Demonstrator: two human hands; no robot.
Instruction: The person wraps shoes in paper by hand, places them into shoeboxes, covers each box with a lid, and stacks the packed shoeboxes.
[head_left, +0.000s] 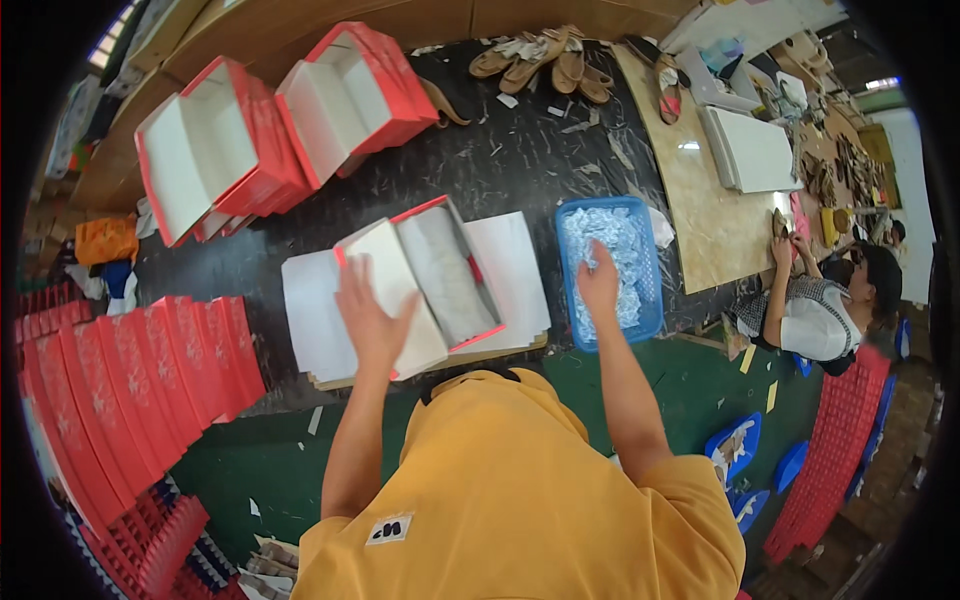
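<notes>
An open shoebox (pixel 497 331) with red edges rests on white paper sheets (pixel 515 270) in front of me. Pale crumpled tissue paper (pixel 445 275) fills it, with a small red and dark patch showing at its right side. My left hand (pixel 370 318) lies with spread fingers on the white inside of the box's lid (pixel 385 258), holding nothing. To the right, my right hand (pixel 598 284) reaches into a blue plastic basket (pixel 652 290) full of small clear-and-white packets (pixel 622 240). Its fingers are drawn together among the packets; whatever is between them is hidden.
Open red-and-white shoeboxes (pixel 262 165) stand at the back left. Red boxes (pixel 140 385) are stacked at my left. Sandals (pixel 540 65) lie at the far edge of the black table (pixel 520 150). A co-worker (pixel 825 310) handles a shoe at the right, near white boxes (pixel 755 150).
</notes>
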